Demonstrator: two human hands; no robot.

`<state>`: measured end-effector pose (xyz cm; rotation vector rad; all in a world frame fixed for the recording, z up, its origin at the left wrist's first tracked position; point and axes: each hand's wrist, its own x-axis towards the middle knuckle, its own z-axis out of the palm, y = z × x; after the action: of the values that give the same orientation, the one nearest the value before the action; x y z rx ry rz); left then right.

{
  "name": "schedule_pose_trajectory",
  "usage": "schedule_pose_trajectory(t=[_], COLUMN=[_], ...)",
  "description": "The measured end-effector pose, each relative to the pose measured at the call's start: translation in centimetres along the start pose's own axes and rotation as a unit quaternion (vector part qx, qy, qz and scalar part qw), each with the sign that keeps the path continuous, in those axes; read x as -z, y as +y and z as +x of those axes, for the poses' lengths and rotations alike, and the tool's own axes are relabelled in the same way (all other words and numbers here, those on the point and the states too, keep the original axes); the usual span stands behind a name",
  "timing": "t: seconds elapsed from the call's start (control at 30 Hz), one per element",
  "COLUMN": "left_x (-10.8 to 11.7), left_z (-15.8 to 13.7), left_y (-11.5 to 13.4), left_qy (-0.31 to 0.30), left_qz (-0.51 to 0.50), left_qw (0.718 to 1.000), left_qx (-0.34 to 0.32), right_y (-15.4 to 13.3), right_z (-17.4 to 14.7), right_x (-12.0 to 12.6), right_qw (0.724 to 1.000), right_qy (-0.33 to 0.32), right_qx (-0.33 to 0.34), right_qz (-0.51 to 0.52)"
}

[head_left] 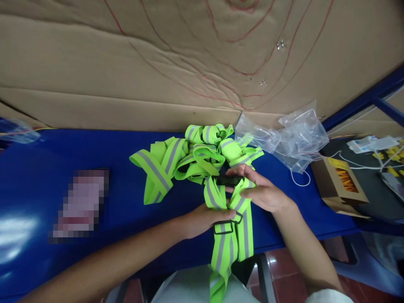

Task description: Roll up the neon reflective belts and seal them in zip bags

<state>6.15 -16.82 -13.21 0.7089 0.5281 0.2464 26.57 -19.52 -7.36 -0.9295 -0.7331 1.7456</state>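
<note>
Brown cardboard (94, 75) across the back in the head view, marked with curved red lines. Before it, a blue table (31, 168), and at its left a flat object (80, 204) masked by coarse blur. Toward the right, crumpled clear plastic bags (299, 134), just beside a loose pile of straps (172, 158); farther right, a small box (328, 181) with orange contents. Pile directly beyond the hands, between them and the cardboard.

Held over the near edge of the table, a strap (221, 250): bright yellow-green with grey stripes, doubled into several lengths, with a black buckle (229, 180) at the top, a black slider (223, 222) lower down, and a tail hanging past the edge toward the lap.

Left hand (205, 219) low on the strap, thumb pressed across its front just above the slider; cannot tell the bend of the fingers behind. Right hand (263, 193) higher up, pinching the strap beside the buckle, thumb in front, fingers curled over the buckle's right end.
</note>
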Motion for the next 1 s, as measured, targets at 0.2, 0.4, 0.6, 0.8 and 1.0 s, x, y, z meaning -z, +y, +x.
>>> schedule_pose_trajectory(t=[0.2,0.4,0.6,0.8,1.0], left_x=[0.0,0.5,0.2,-0.1,-0.7], left_z=[0.5,0.3,0.0,0.2,-0.1], left_y=[-0.3,-0.1,0.4,-0.5,-0.1], left_qy=[0.023,0.032,0.008,0.089,0.056], left_qz=[-0.037,-0.067,-0.014,0.087,0.022], left_qw=[0.999,0.997,1.0,0.992,0.998], left_qx=[-0.026,0.028,-0.024,-0.029,-0.025], right_y=[0.0,0.2,0.5,0.3,0.4], right_z=[0.0,0.3,0.3,0.3,0.5], right_x=[0.4,0.0,-0.1,0.2,0.1], right_qw=[0.999,0.962,0.984,0.934,0.938], right_qy=[0.024,0.028,0.025,0.045,0.079], right_qx=[-0.007,0.022,0.001,0.011,-0.001], right_qz=[-0.03,-0.271,-0.175,-0.354,-0.337])
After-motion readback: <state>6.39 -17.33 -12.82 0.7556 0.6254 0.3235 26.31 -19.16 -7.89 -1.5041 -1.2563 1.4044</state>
